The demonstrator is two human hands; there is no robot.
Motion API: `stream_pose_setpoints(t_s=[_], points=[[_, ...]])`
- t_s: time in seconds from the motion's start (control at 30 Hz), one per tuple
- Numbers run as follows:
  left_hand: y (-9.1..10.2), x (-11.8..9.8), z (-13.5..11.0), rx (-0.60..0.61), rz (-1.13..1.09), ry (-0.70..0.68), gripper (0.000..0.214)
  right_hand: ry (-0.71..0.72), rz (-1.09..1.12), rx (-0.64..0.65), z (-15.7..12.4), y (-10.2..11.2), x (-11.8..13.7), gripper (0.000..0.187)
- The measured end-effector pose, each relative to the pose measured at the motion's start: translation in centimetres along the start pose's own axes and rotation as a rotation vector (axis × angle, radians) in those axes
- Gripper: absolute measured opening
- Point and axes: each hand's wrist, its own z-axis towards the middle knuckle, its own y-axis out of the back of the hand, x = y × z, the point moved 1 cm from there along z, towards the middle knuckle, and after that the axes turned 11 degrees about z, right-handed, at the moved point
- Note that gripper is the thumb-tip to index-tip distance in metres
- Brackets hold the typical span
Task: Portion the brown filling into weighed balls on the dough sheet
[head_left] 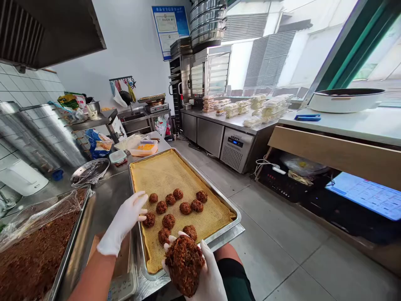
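A steel baking tray (233, 215) lined with a yellow mesh mat lies on the steel counter in front of me. Several round brown balls (185, 207) sit on the mat's near half. My left hand (125, 219), in a white glove, reaches over the tray's left edge and its fingertips pinch one ball (149, 219). My right hand (208, 276), also gloved, is cupped under a big lump of brown shredded mixture (184, 263) near the tray's front edge.
A deep steel pan of the same brown mixture (34, 255), partly under plastic film, stands at the left. A scale (122, 286) lies near the front. Containers and a bowl (90, 170) crowd the counter behind. Open floor lies to the right.
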Motion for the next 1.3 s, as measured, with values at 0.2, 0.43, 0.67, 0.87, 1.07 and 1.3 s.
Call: stream_pose_setpoints(t_s=[0.2,0.43,0.67,0.87,1.07,1.3], points=[[-3.6,0.8,-10.3,0.160,0.438,-0.498,0.045,0.129,-0.063,0.016,0.3,-0.8,0.2,0.059],[-4.7,3.3,-12.6,-0.286,0.431,-0.566,0.026,0.240,-0.137,-0.023,1.2,-0.7,-4.4,0.065],[-3.5,4.9,-13.4,-0.215,0.559,-0.487,0.025,0.204,-0.197,-0.037,2.2,1.4,-7.2,0.060],[-2.4,5.0,-13.5,-0.293,0.650,-0.544,0.015,0.320,-0.248,-0.035,1.8,2.0,-8.5,0.056],[-1.1,4.6,-13.5,-0.317,0.590,-0.674,0.026,0.058,-0.213,0.022,0.8,0.8,-9.0,0.040],[-0.1,2.3,-13.6,-0.328,0.513,-0.574,0.018,-0.025,-0.245,0.206,0.9,1.1,-7.9,0.032]])
